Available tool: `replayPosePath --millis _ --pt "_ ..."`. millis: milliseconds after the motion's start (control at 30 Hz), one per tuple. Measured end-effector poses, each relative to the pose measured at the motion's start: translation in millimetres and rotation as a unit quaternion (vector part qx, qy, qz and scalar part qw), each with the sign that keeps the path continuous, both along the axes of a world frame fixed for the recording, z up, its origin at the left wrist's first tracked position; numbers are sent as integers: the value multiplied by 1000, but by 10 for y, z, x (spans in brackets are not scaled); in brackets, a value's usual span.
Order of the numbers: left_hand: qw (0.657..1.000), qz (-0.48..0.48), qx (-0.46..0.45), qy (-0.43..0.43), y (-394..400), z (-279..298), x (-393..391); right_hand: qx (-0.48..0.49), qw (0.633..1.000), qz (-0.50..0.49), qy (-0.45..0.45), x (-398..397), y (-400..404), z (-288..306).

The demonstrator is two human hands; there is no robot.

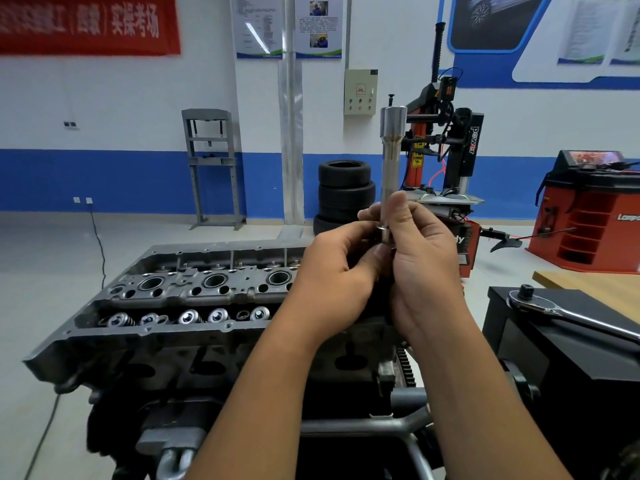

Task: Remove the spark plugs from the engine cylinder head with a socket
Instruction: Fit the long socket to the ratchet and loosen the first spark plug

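Both the left hand [332, 268] and right hand [420, 258] pinch the upright socket [391, 157], hiding its lower end.

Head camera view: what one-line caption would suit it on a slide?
Both hands, left hand and right hand, hold a long spark plug socket upright above the cylinder head; ratchet lies aside.

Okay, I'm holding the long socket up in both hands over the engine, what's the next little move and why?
Probably pull out whatever sits in the lower end of the long silver metal socket. Both the left hand and right hand pinch at that end, held upright above the grey cylinder head, not in a plug well. The chrome ratchet wrench lies unattached on the black case. Fingers hide the socket's contents.
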State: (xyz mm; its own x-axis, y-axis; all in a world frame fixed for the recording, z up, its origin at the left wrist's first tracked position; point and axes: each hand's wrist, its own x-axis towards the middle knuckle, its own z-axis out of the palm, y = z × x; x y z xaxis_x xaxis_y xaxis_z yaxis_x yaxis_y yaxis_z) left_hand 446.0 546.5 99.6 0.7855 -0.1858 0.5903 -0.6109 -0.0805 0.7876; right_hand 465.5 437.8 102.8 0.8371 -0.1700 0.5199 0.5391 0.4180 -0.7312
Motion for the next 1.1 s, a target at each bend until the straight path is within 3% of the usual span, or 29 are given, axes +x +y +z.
replayPosePath --millis 267,400,633,800,1000,1100 --pt "998 47 -30 0 -24 -26 33 -4 1000 21 2 2 -10 -15" --pt "1000 -10 -10 11 -6 0 6 -7 1000 9 3 10 -6 -10" --pt "999 36 -33 6 -27 -30 34 0 1000 21 8 -2 -18 -9" --pt "1000 -8 -22 6 -6 3 18 -13 1000 -1 -3 -8 8 1" --pt "997 67 -40 11 -21 -45 80 -3 999 33 -1 -34 -17 4" --pt "999 26 -25 16 -6 -32 79 -20 1000 7 -14 -19 -9 -6"
